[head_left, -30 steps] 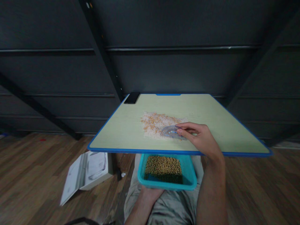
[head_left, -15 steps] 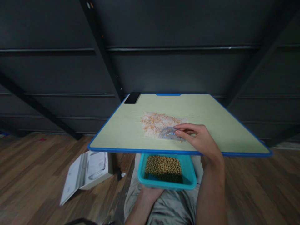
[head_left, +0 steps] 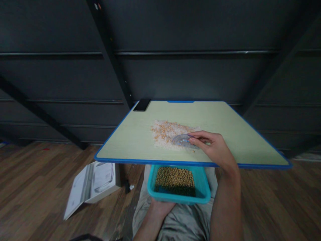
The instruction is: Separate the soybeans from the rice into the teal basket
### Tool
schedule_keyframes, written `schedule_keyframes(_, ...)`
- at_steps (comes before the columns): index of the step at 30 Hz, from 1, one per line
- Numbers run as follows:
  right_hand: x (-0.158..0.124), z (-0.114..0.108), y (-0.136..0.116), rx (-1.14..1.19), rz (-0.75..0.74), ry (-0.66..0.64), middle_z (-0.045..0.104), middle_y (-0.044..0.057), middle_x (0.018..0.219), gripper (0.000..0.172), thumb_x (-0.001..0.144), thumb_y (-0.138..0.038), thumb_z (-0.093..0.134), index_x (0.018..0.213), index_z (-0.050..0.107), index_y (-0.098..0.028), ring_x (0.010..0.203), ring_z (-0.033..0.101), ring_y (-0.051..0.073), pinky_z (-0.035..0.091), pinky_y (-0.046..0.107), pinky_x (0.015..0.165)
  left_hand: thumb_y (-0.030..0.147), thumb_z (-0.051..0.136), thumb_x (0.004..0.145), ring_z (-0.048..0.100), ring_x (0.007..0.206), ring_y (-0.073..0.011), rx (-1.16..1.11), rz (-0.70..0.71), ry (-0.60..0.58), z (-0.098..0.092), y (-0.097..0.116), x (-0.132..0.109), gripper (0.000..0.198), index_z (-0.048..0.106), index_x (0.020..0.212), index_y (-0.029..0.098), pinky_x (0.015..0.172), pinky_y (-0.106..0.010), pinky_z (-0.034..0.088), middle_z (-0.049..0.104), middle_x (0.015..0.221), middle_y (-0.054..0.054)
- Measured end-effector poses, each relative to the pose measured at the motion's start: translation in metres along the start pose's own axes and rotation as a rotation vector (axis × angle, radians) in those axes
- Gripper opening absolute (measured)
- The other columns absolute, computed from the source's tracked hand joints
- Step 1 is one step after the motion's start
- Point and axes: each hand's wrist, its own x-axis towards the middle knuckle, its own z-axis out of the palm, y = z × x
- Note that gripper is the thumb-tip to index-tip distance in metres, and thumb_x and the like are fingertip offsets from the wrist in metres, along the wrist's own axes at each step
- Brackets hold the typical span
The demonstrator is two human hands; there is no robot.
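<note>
My right hand (head_left: pixel 209 144) pinches a clear, half-round protractor (head_left: pixel 184 140) between thumb and fingers, closed on its right end. The protractor is at the front right of a spread of white rice grains (head_left: pixel 163 142) mixed with yellow soybeans (head_left: pixel 164 130) on a small pale table (head_left: pixel 125 144). A single soybean (head_left: pixel 193 151) lies apart, just below the protractor. My left hand (head_left: pixel 162 206) supports a turquoise plastic basin (head_left: pixel 202 182) from beneath, its fingers hidden under it. Many soybeans (head_left: pixel 179 175) fill the basin's left and middle part, below the table's front edge.
A black phone (head_left: pixel 142 104) lies at the table's far left corner. The table has a blue rim (head_left: pixel 150 163). On the wooden floor (head_left: pixel 45 180) at left is an opened white box (head_left: pixel 92 184), with a small black object (head_left: pixel 127 186) beside it. A dark panelled wall (head_left: pixel 185 77) stands behind.
My right hand has shifted the protractor slightly to the right and away from me. The basin and my left hand stay in place.
</note>
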Motion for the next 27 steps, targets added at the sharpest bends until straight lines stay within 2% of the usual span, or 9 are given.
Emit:
schedule_keyframes(4, 0.000, 0.001, 0.001, 0.014, 0.006, -0.052, 0.080, 0.003, 0.100, 0.017, 0.087, -0.030, 0.071, 0.101, 0.079, -0.024, 0.086, 0.072, 0.021, 0.058, 0.036, 0.079, 0.042, 0.031, 0.096, 0.071, 0.113, -0.0258, -0.154, -0.049, -0.049, 0.002, 0.000, -0.001, 0.048, 0.077, 0.085, 0.034, 0.109, -0.042, 0.050, 0.085, 0.088, -0.001)
schedule_keyframes(8, 0.000, 0.002, 0.000, 0.038, 0.010, -0.085, 0.079, 0.003, 0.097, 0.017, 0.087, -0.029, 0.071, 0.101, 0.079, -0.025, 0.083, 0.072, 0.021, 0.058, 0.037, 0.079, 0.047, 0.035, 0.095, 0.071, 0.113, -0.0260, -0.179, -0.054, -0.059, -0.003, -0.001, 0.002, 0.047, 0.078, 0.079, 0.034, 0.109, -0.042, 0.049, 0.085, 0.085, 0.000)
schedule_keyframes(11, -0.001, 0.001, 0.000, 0.027, 0.003, -0.060, 0.080, 0.003, 0.099, 0.017, 0.087, -0.029, 0.071, 0.101, 0.079, -0.025, 0.086, 0.073, 0.021, 0.058, 0.036, 0.079, 0.054, 0.036, 0.093, 0.074, 0.106, -0.0276, -0.157, -0.029, -0.098, -0.009, -0.002, 0.005, 0.050, 0.079, 0.079, 0.033, 0.109, -0.041, 0.050, 0.085, 0.089, -0.001)
schedule_keyframes(14, -0.001, 0.001, 0.001, 0.007, -0.008, -0.008, 0.079, 0.003, 0.104, 0.017, 0.087, -0.029, 0.071, 0.101, 0.079, -0.025, 0.093, 0.073, 0.022, 0.058, 0.036, 0.081, 0.051, 0.033, 0.094, 0.074, 0.103, -0.0268, -0.099, -0.019, -0.103, -0.012, -0.002, 0.006, 0.052, 0.079, 0.079, 0.033, 0.110, -0.039, 0.048, 0.085, 0.092, 0.000)
schedule_keyframes(17, 0.000, 0.001, 0.002, -0.006, -0.011, -0.016, 0.079, 0.003, 0.105, 0.017, 0.088, -0.029, 0.070, 0.102, 0.079, -0.026, 0.094, 0.073, 0.022, 0.058, 0.036, 0.081, 0.044, 0.032, 0.095, 0.072, 0.109, -0.0251, -0.037, -0.001, -0.102, -0.011, -0.001, 0.007, 0.050, 0.079, 0.079, 0.036, 0.112, -0.042, 0.045, 0.085, 0.090, 0.002)
schedule_keyframes(22, 0.000, 0.002, 0.003, 0.006, 0.001, -0.064, 0.079, 0.001, 0.103, 0.017, 0.088, -0.029, 0.070, 0.101, 0.079, -0.027, 0.091, 0.073, 0.021, 0.058, 0.036, 0.081, 0.037, 0.042, 0.094, 0.075, 0.100, -0.0210, -0.062, -0.029, -0.326, -0.017, -0.002, 0.014, 0.039, 0.080, 0.084, 0.037, 0.114, -0.040, 0.043, 0.085, 0.095, 0.006)
schedule_keyframes(27, 0.000, 0.003, 0.003, 0.027, 0.010, -0.073, 0.080, 0.001, 0.102, 0.016, 0.087, -0.029, 0.071, 0.100, 0.079, -0.027, 0.089, 0.073, 0.020, 0.058, 0.036, 0.080, 0.039, 0.045, 0.094, 0.075, 0.102, -0.0187, -0.065, -0.025, -0.390, -0.024, -0.003, 0.018, 0.035, 0.079, 0.094, 0.036, 0.114, -0.037, 0.041, 0.083, 0.104, 0.006)
